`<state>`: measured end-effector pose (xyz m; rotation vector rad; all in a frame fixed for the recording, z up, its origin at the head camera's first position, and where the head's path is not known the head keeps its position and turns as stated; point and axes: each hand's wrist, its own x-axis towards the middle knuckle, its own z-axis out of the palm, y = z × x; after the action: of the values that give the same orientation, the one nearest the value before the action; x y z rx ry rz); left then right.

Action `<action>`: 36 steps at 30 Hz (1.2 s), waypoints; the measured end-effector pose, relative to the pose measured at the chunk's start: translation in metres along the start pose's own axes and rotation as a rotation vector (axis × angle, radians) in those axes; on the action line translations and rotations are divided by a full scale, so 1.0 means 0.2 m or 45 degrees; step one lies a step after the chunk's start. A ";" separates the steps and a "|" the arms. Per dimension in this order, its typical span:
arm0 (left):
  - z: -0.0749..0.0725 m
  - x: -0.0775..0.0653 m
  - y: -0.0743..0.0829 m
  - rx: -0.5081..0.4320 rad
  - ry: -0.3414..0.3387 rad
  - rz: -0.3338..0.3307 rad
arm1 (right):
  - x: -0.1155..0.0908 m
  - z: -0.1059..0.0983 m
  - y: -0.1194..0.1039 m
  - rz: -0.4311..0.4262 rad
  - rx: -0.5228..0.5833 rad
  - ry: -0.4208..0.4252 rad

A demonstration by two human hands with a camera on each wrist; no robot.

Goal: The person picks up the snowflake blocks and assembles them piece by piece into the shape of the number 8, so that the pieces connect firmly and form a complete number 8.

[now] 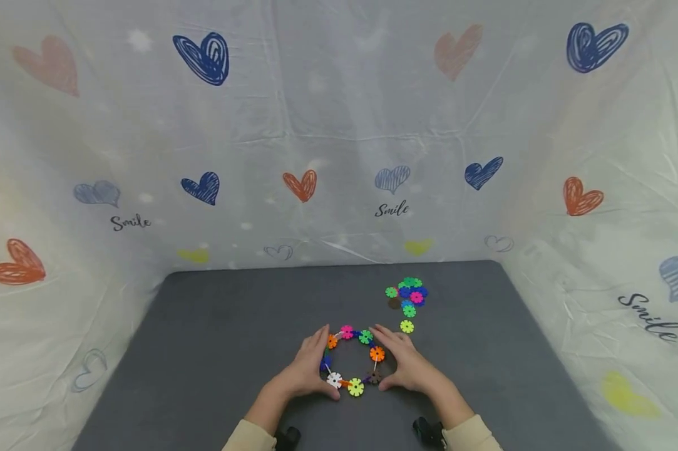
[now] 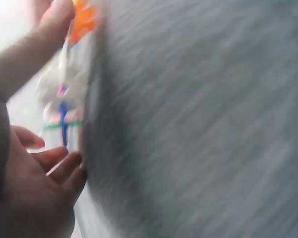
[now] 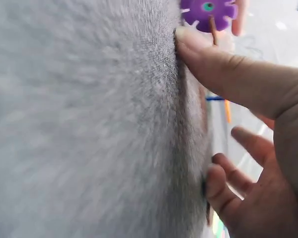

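Observation:
A ring of linked plastic snowflake discs (image 1: 355,388) lies on the dark table, its pieces orange, pink, green, brown, yellow, white and blue. Discs set on edge join the flatter ones. My left hand (image 1: 305,369) curves along the ring's left side, thumb by the white disc (image 1: 334,380) and fingers extended toward the orange one. On the opposite side, my right hand (image 1: 409,363) frames the ring, thumb near the brown disc (image 1: 375,377) and fingertips by the green disc (image 1: 365,337). A purple disc (image 3: 208,12) stands on edge beyond the thumb in the right wrist view.
Loose snowflake discs (image 1: 416,297) in green, blue, pink and brown lie heaped behind the right hand. A single yellow disc (image 1: 407,326) sits just in front of that heap. A pale curtain (image 1: 339,219) with printed hearts surrounds the grey table (image 1: 231,326).

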<state>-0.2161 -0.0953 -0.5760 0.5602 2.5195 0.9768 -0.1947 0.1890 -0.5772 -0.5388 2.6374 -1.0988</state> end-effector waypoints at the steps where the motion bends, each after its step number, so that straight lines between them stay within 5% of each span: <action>1: 0.01 0.00 0.01 0.036 0.000 0.016 | 0.02 0.00 0.01 -0.006 -0.015 -0.015; 6: 0.05 0.01 0.02 0.122 0.043 0.025 | 0.04 0.00 0.04 0.000 -0.004 -0.046; 11: 0.04 0.01 0.01 0.036 0.065 0.043 | 0.02 0.00 0.05 0.003 0.077 -0.056; 16: 0.02 0.01 0.01 -0.037 0.115 0.011 | 0.03 0.02 0.05 0.010 0.068 0.020; 24: 0.02 0.03 0.04 -0.009 0.055 -0.026 | 0.02 0.05 0.05 0.026 0.002 0.137; 36: 0.04 0.06 0.03 -0.111 0.077 0.038 | 0.06 0.06 -0.01 0.068 -0.012 0.042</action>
<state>-0.2218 -0.0816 -0.5794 0.5509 2.5129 1.1246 -0.2015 0.1763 -0.5849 -0.4529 2.6698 -1.0891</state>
